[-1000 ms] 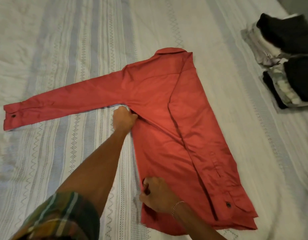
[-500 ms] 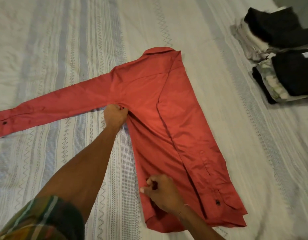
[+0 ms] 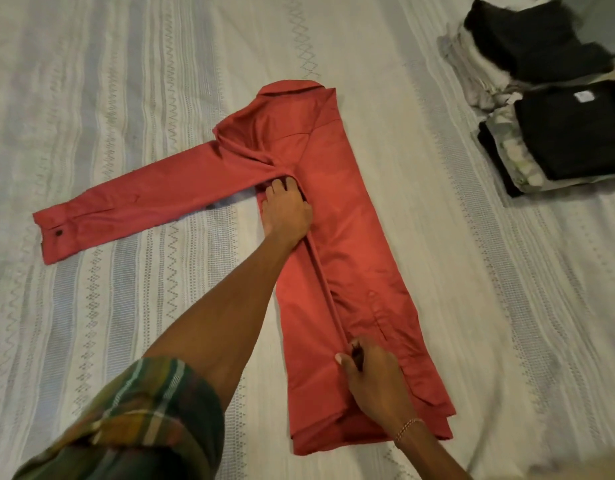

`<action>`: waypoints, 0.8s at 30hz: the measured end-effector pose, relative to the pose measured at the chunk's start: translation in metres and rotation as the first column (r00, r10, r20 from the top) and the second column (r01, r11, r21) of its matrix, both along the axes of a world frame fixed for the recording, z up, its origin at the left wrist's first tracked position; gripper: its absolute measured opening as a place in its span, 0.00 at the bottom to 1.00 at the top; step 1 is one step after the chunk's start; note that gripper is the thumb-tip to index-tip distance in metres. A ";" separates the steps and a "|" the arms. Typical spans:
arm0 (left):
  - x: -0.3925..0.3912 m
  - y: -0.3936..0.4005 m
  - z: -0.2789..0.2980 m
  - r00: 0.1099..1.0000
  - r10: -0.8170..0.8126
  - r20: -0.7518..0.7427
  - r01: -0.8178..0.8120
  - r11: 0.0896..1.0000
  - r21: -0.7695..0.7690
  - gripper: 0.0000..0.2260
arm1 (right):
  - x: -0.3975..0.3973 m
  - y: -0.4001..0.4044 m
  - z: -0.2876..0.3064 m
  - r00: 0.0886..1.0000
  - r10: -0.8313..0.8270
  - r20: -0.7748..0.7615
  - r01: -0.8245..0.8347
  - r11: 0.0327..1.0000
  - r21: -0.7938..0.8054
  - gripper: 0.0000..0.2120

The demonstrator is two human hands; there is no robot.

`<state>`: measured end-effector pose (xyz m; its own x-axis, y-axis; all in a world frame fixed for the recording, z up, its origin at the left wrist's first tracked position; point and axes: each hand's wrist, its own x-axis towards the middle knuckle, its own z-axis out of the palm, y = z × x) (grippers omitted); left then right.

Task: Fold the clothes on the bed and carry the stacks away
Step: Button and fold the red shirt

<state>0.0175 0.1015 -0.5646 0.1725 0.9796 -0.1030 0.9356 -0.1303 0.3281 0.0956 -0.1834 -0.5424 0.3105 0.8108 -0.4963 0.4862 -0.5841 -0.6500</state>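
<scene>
Red shirt (image 3: 337,216) lies back-up in the middle of the bed (image 3: 133,64), collar away from the person, hem nearest them. Its right side is already folded inward with that sleeve running down the body to the hem. Its left side is now doubled over too, making a long ridge down the middle, while the left sleeve (image 3: 153,199) stretches flat to the left, its buttoned cuff (image 3: 58,237) well apart from the body.

Open bedspread lies on every side of the shirt: a wide stretch to the left beyond the cuff, a broad band above the collar, and a strip on the right between the shirt and two stacks of folded clothes (image 3: 555,98) near the far right edge. Both stacks are topped with dark garments over pale ones, and they sit touching each other, well apart from the shirt.

Pale cloth with grey woven stripes and zigzag bands covers the bed.

Left hand (image 3: 287,211) rests at the armpit of the shirt, fingers spread and fairly straight, pressing the fold down. Right hand (image 3: 375,375), bracelet at the wrist, sits near the hem, thumb and fingers pinching the folded edge. A plaid sleeve (image 3: 133,420) is rolled up on the left arm.
</scene>
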 end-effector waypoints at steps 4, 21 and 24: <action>-0.004 -0.008 -0.005 0.982 -0.128 -0.139 0.137 0.989 0.052 0.23 | 0.003 -0.010 0.003 0.964 0.123 0.236 -0.118 0.992 -0.035 0.10; -0.081 -0.075 -0.043 0.913 -0.355 -0.200 0.360 0.933 -0.011 0.36 | -0.061 -0.023 -0.047 0.678 0.564 0.472 -0.647 0.763 0.017 0.36; -0.089 -0.066 -0.037 0.890 -0.368 -0.271 0.364 0.929 -0.065 0.38 | -0.071 -0.012 -0.035 0.709 0.509 0.489 -0.594 0.804 0.025 0.33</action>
